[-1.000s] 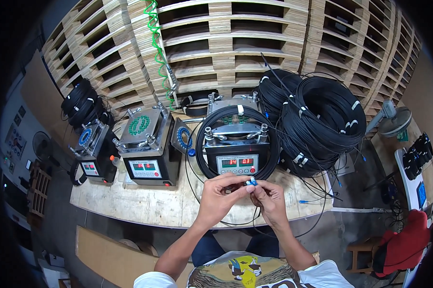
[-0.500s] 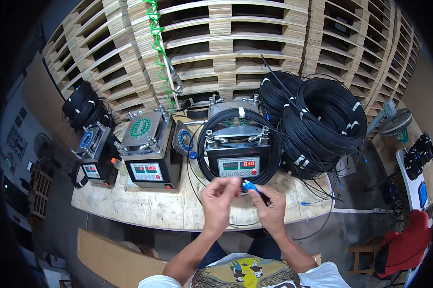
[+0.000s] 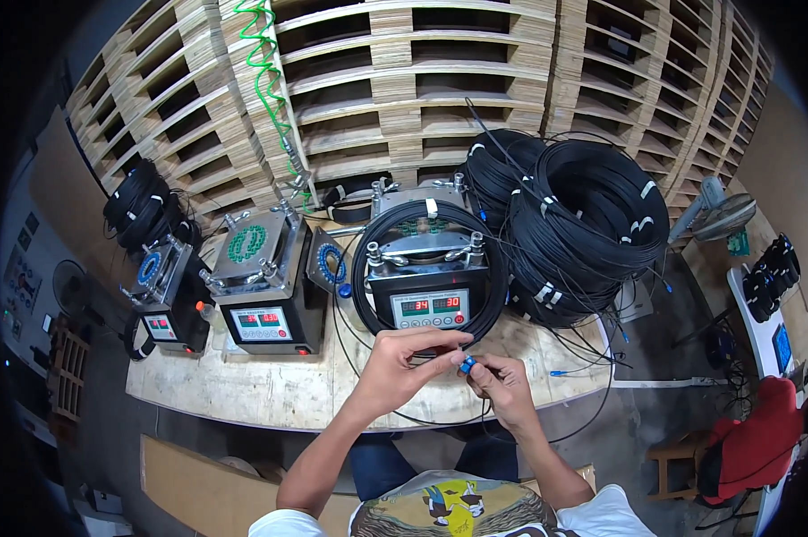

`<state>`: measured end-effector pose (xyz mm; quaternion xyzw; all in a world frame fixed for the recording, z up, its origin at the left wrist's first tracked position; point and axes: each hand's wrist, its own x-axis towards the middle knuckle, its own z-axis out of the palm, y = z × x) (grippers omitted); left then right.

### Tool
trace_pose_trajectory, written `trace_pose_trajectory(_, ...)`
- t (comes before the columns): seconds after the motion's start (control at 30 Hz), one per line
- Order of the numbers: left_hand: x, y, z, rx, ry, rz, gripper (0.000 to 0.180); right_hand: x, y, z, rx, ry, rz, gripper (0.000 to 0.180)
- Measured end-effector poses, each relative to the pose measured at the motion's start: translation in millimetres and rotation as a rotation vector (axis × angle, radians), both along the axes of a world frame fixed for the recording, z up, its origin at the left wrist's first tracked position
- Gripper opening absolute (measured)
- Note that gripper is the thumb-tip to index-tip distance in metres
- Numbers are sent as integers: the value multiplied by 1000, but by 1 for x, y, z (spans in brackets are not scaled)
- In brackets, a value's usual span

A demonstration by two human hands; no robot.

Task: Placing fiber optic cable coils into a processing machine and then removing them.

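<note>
My right hand (image 3: 504, 387) pinches a small blue fiber-optic connector (image 3: 467, 364) above the front of the bench, between thumb and fingers. A thin black cable trails below that hand. From the left, my left hand (image 3: 406, 365) reaches to the connector's tip, thumb and fingers drawn together there. Whatever lies between its fingertips is too small to make out. Just behind both hands stands a polishing machine (image 3: 429, 309) with a lit display. A coil of black cable (image 3: 361, 282), tied with a white band, rests around it.
Two more polishing machines (image 3: 261, 300) (image 3: 165, 313) stand to the left on the wooden bench (image 3: 243, 385). Big black cable coils (image 3: 592, 233) pile up at right, loose connectors (image 3: 558, 373) hanging out. Wooden pallets (image 3: 404, 98) rise behind. A green coiled hose (image 3: 263, 72) hangs at back left.
My left hand has flattened, its fingers stretching over toward the connector's tip. The connector has dropped slightly with my right hand. The machine's display readout has changed, and the view has shifted a little.
</note>
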<state>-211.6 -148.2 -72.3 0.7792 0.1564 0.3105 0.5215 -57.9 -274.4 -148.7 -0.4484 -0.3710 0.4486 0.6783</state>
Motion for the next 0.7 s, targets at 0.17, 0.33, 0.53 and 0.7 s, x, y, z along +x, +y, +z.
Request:
trace_pose_trajectory(0.17,-2,12,9,143,49,-204,21,5,-2,-1,11,30,111,30)
trace_pose_trajectory(0.33,-3,15,19,282,87,-233,15,2,-3,6,27,12,128,27)
trace_pose_trajectory(0.53,-2,10,21,357,3,-19,12,-8,-1,1,48,-90,-64,26)
trace_pose_trajectory(0.7,-7,13,33,18,-135,169,10,-3,-9,6,4,71,-42,28)
